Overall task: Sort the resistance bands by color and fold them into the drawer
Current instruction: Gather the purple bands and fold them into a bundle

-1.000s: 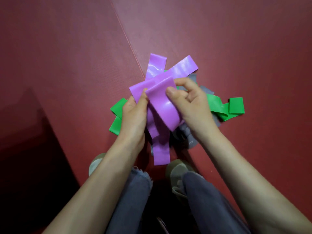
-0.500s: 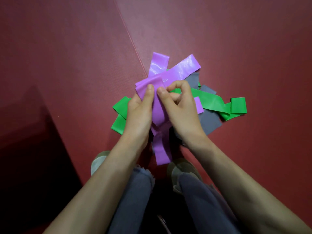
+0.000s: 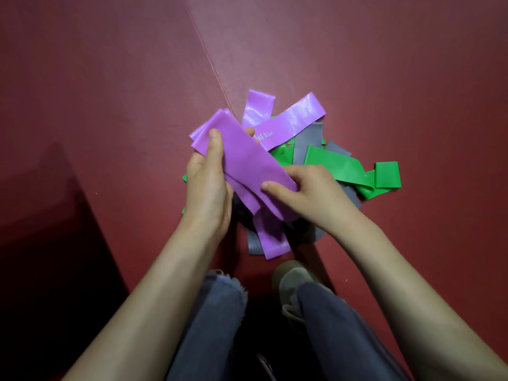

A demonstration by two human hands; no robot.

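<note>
Only the head view here, looking down at a crouching person's hands over a mixed pile (image 3: 316, 160) of resistance bands on the red floor (image 3: 110, 105). The left hand (image 3: 209, 182) pinches the upper end of a purple band (image 3: 247, 158), thumb on top and fingers underneath. The right hand (image 3: 310, 188) pinches the lower end the same way, so the band lies flat on a diagonal between them, just above the pile. My guess is it's held taut like that to smooth it out and line the layers up before folding. More purple strips (image 3: 291, 119), green bands (image 3: 338, 166) and grey bands (image 3: 308, 141) are still jumbled underneath, so the sorting looks barely started. No drawer in sight. Compared with half a second back, the hands were bunched together mid-pile on a scrunched bit of purple; now they've pulled apart and the band is opened out.
</note>
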